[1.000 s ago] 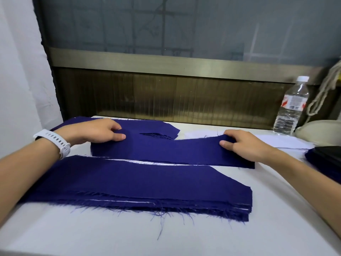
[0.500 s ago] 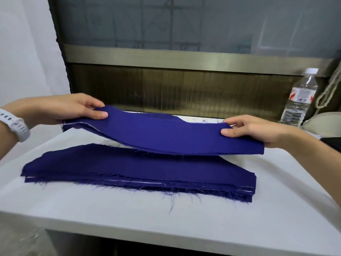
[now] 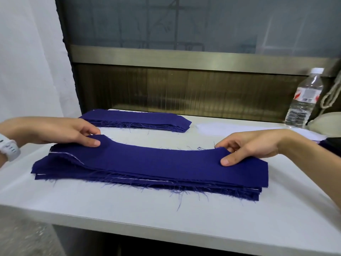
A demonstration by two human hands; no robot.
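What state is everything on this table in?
Top dark blue fabric piece: held at both ends, middle sagging onto near pile.
Near pile of blue fabric pieces: flat, edges frayed.
Far pile of blue fabric pieces: flat, untouched.
Clear plastic water bottle: upright, capped.
Left hand: pinches the piece's left end.
Right hand: pinches its right end.

Blue fabric piece (image 3: 156, 161) moved from the far pile onto the near stack

A second ago the piece lies flat at the far side, overlapping the far pile (image 3: 136, 120). Half a second ago it sags in the air. Now its middle rests along the top of the near stack (image 3: 129, 182). The left hand (image 3: 60, 132) and right hand (image 3: 252, 146), pinching its ends, have come nearer and lower, and the far pile lies uncovered.
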